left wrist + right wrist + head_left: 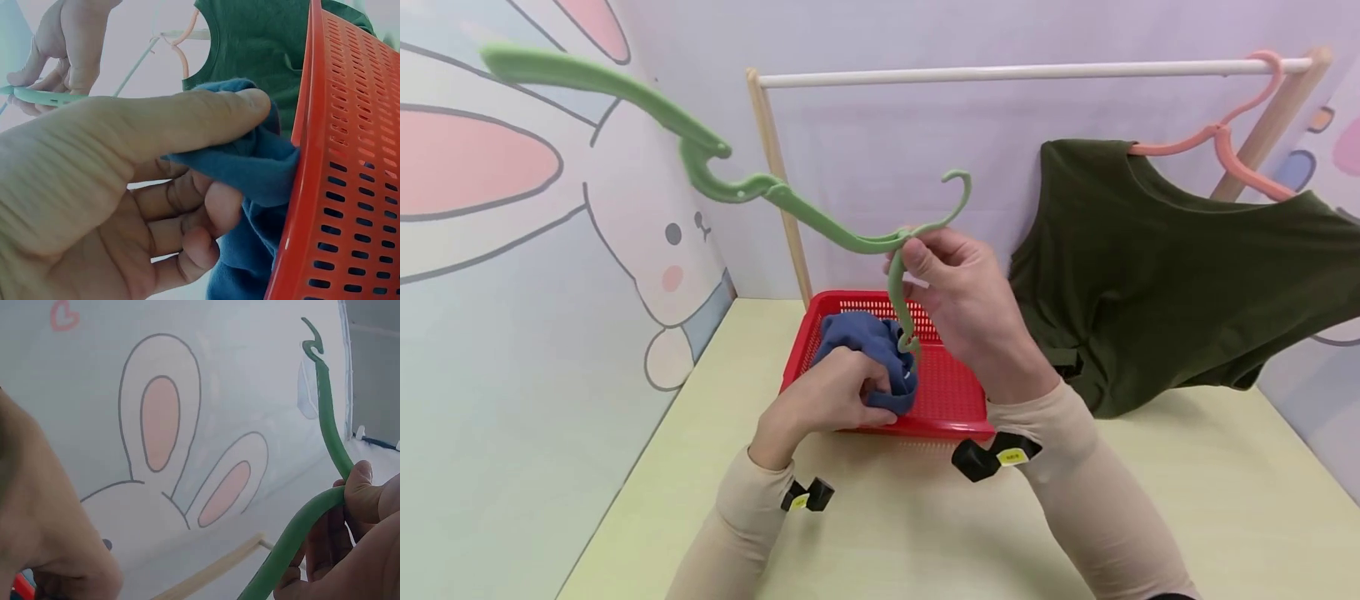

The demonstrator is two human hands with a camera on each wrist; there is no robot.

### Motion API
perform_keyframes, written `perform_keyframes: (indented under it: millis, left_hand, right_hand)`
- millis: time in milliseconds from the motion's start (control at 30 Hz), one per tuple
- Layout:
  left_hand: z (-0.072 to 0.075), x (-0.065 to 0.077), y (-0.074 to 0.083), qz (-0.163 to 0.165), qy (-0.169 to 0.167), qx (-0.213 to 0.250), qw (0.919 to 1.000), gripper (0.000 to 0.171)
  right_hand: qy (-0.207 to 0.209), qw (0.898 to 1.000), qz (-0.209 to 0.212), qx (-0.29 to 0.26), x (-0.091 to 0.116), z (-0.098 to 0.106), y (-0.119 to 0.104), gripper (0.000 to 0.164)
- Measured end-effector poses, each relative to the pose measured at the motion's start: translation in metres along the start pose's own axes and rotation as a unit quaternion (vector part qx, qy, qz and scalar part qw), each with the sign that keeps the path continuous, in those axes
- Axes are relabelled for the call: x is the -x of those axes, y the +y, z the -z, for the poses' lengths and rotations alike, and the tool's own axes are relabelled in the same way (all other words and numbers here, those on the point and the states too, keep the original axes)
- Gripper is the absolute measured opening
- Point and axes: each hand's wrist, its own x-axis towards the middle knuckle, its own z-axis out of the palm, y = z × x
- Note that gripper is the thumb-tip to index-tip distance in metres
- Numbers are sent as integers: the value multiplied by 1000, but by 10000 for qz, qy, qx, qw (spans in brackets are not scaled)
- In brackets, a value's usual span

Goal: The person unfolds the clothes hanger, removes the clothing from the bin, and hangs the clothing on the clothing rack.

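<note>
My right hand [973,308] pinches a green plastic hanger [823,218] at its middle joint, below the hook. One arm of the hanger reaches out to the upper left; the other hangs down over the basket. With my left hand [835,390] I pinch a fold of a blue cloth garment [861,335], the thumb lying on top of the fabric in the left wrist view. Bunched up, the garment [265,172] lies in the left part of a red perforated basket [951,429]. Its full shape is hidden in the folds.
Behind the basket stands a rack with a white rail [1000,73] and wooden posts [775,158]. A dark green sleeveless top [1157,283] hangs at the right on a pink hanger [1258,171]. The pale tabletop [880,517] meets a bunny-printed wall [625,217] at the left.
</note>
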Motion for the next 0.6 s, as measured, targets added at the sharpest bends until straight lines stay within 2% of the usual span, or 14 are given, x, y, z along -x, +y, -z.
perform_keyframes:
  millis: [133, 233, 400, 600]
  left_hand:
    - [3, 0, -1, 196, 9, -67, 9998, 23]
    - [7, 2, -3, 191, 92, -113, 9997, 23]
    - [14, 6, -5, -91, 332, 33, 9994, 23]
    - [19, 10, -2, -634, 338, 289, 9970, 23]
  right_hand:
    - [15, 9999, -86, -127, 1, 1, 13, 38]
    - [79, 9996, -110, -253, 2, 2, 22, 38]
    - [5, 9989, 47, -464, -1, 4, 37, 37]
    - [-196, 9990, 27, -405, -1, 10, 52, 39]
